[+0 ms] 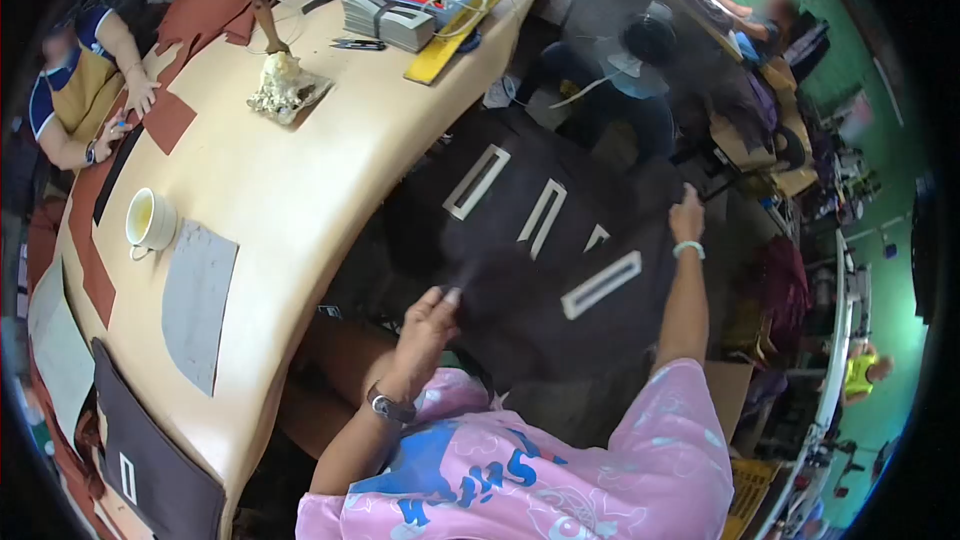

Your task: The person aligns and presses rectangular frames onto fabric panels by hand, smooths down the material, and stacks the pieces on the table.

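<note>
A large dark brown sheet (530, 325), of leather or cloth, hangs off the table edge in front of me. Several pale rectangular frames (601, 285) lie on its surface, each around a narrow slot. My left hand (430, 325), with a watch on the wrist, pinches the sheet's near left edge. At the sheet's right edge, my right hand (687, 217) is closed on it, arm stretched out. The sheet is slightly blurred. A similar dark piece (160, 450) with one pale frame lies at the table's lower left.
The cream table (270, 190) curves along my left. On it are a cup (150, 220), a grey panel (203, 290), a brush in a pale lumpy mass (280, 85) and a yellow strip (450, 40). Across it, a co-worker (80, 90) handles reddish-brown pieces. A fan (645, 40) stands ahead.
</note>
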### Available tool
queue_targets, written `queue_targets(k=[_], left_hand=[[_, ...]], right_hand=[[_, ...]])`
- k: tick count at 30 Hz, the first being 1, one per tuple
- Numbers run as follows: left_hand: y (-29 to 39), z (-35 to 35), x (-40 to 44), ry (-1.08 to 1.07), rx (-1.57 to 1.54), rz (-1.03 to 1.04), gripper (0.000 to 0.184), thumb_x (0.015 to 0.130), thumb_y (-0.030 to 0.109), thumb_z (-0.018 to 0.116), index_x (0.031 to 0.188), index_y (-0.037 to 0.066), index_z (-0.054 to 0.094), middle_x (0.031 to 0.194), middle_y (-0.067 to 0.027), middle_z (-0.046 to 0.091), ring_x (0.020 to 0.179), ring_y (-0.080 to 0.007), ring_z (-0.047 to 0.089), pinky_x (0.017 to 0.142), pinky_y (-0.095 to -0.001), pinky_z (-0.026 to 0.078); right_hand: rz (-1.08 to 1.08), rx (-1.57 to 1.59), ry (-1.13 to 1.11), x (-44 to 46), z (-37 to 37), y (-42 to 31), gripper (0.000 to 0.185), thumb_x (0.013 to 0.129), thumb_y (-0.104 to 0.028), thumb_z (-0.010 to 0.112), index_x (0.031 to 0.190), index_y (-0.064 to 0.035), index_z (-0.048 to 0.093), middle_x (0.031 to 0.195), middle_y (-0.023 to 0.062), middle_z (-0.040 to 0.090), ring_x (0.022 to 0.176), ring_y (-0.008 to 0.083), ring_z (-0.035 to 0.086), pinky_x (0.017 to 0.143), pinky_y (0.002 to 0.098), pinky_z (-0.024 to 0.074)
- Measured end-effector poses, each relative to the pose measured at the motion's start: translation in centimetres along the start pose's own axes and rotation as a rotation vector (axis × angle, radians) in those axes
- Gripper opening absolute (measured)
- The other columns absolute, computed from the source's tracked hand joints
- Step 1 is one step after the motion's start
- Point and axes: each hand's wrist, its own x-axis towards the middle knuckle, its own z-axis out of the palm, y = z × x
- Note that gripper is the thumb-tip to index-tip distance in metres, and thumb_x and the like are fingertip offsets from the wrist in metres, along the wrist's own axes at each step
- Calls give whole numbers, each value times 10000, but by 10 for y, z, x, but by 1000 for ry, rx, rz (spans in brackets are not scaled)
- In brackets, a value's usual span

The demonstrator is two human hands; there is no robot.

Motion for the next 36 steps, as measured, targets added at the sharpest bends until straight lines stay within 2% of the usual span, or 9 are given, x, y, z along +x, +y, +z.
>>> queue_targets(k=[10,15,17,21,23,24,29,31,36], left_hand=[[-59,-155,81,670,-412,-60,401,867,309,578,1195,110,464,1195,-50,487,1131,-224,423,968,-441,289],[-102,-231,105,60,-597,240,361,846,262,611,1162,118,512,1140,-56,532,1122,-219,440,977,-473,297],[-102,-235,117,62,-409,384,332,833,248,631,1119,103,545,1082,-52,565,1074,-214,473,945,-465,337],[-102,-232,136,477,403,486,410,807,329,621,1103,51,562,1105,-96,573,1033,-257,518,911,-423,385],[-124,-249,151,544,451,465,422,845,359,556,1150,70,525,1171,-78,534,1101,-243,472,957,-455,330],[-124,-248,152,557,468,454,422,849,351,553,1162,71,517,1178,-81,532,1107,-242,470,958,-448,333],[-111,-227,122,521,437,396,429,871,314,541,1224,78,477,1212,-97,520,1137,-239,464,966,-416,348],[-105,-214,106,475,402,392,435,880,299,536,1248,80,461,1226,-103,515,1148,-238,462,969,-403,354],[-91,-169,62,256,186,424,455,902,261,524,1309,87,420,1260,-120,502,1178,-234,456,976,-370,369]], right_hand=[[-347,308,62,43,118,-212,494,763,-84,576,1243,-114,461,840,211,637,800,376,609,751,473,460],[-431,165,-10,68,125,-274,519,748,-64,571,1250,-102,448,812,196,641,780,356,613,767,460,448],[-388,106,-45,80,133,-287,544,734,-64,576,1258,-108,439,831,194,642,802,345,619,756,452,452],[-336,116,-45,92,143,-308,586,734,-72,581,1293,-108,408,828,194,642,813,346,621,752,451,454],[-338,150,-25,93,153,-314,612,732,-70,586,1310,-107,386,818,189,642,801,355,620,764,458,450],[-288,121,-111,87,145,-321,644,750,-77,592,1343,-121,345,941,207,623,912,350,592,820,455,425],[-391,458,191,50,161,-321,647,813,-106,583,1367,-3,264,1329,264,378,1252,353,357,1035,406,286],[-345,575,222,27,163,-320,674,831,-111,582,1371,48,212,1372,261,329,1291,369,300,1079,394,230],[-394,1048,92,-68,68,-341,641,892,-80,509,1412,-6,142,1377,230,346,1295,296,320,1071,363,230]])
